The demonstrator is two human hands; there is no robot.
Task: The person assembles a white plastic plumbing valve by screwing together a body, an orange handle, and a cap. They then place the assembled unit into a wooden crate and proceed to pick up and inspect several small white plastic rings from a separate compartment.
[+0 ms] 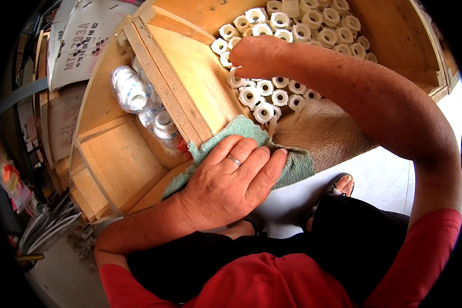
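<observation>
White plastic pipe fittings with nut-like ends [263, 112] lie heaped in a large wooden bin [192, 69]. My right hand [262, 55] reaches over the heap from the right, fingers curled down among the fittings. Its fingertips are mostly hidden, so I cannot make out what they hold. On the bin's near corner, my left hand [231, 177], wearing a ring, is closed over a green cloth [241, 131], with the fingers bent over the edge. Brown plush fabric [328, 131] covers the bin's front edge next to the cloth.
Left of the bin, a divided wooden compartment [126, 159] holds clear-bagged white fittings [131, 90]. A printed cardboard box [79, 43] stands at the upper left. Pale strips [51, 226] lie in a bundle at the lower left. My sandalled foot [344, 185] is below the bin.
</observation>
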